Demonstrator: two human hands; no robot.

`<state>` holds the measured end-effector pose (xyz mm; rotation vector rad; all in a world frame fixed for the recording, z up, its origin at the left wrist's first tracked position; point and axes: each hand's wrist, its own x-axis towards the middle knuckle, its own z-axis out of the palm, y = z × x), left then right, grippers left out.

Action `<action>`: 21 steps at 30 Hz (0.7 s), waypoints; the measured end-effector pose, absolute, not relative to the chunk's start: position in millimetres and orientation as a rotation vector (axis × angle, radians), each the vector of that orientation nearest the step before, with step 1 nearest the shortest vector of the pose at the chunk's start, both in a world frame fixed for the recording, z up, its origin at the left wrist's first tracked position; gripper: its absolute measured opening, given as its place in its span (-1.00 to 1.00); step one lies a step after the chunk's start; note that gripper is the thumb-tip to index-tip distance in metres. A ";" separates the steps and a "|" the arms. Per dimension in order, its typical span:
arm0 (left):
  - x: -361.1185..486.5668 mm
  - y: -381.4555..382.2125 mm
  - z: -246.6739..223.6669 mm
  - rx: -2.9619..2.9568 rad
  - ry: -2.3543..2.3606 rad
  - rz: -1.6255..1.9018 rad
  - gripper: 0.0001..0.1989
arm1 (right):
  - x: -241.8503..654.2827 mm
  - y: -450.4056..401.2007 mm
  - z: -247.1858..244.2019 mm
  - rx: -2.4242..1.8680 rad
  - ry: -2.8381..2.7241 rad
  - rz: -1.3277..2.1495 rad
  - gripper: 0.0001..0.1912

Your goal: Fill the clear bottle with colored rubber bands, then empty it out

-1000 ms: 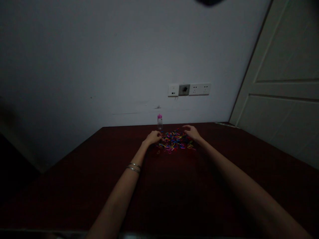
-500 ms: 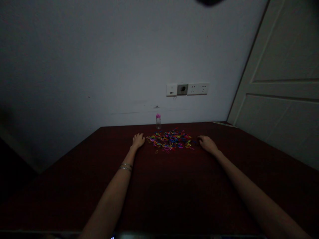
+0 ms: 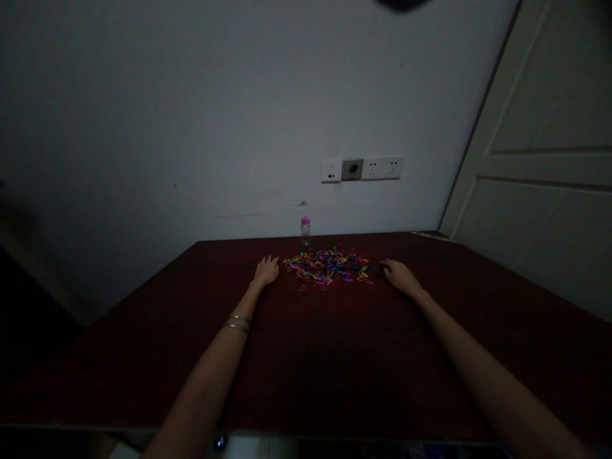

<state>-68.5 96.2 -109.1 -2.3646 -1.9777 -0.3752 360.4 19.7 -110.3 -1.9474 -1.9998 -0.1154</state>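
Observation:
Many small coloured loops (image 3: 329,265) lie in a loose, spread-out pile on the dark red table (image 3: 306,350). Just left of the pile, my left hand (image 3: 266,270) rests palm down on the tabletop with its fingers apart and nothing in it. On the pile's right side, my right hand (image 3: 398,275) lies on the table, fingers slightly bent and apart, with no object seen in it. A small clear bottle with a pink top (image 3: 306,231) stands upright behind the pile, near the wall.
Behind the table is a pale wall (image 3: 239,127) with a row of sockets (image 3: 382,167). A panelled door (image 3: 535,140) is at the right. Below the table's front edge, some partly hidden items show.
The view has tilted down slightly, showing more below the table's front edge. Both hands stay beside the pile, and the loops and bottle keep their places.

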 end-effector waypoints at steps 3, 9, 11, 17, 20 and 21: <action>-67.9 93.6 -108.3 -2.367 -1.985 -0.369 -0.53 | 359.0 17.0 -110.0 -1.961 -1.997 -0.116 -0.57; -67.1 87.8 -104.5 -2.359 -1.980 -0.342 -0.53 | 357.3 15.4 -110.8 -1.958 -1.995 -0.135 -0.57; -66.8 85.8 -103.5 -2.357 -1.979 -0.354 -0.54 | 357.8 16.4 -112.5 -1.959 -1.988 -0.143 -0.57; -64.4 81.9 -102.8 -2.349 -1.992 -0.343 -0.53 | 362.2 18.9 -120.9 -1.914 -1.994 -0.186 -0.57; -65.5 83.0 -98.5 -2.369 -2.015 -0.391 -0.54 | 364.3 19.1 -124.3 -1.870 -1.984 -0.201 -0.57; -66.7 83.7 -95.4 -2.388 -2.041 -0.425 -0.55 | 364.8 19.1 -125.0 -1.860 -1.987 -0.208 -0.57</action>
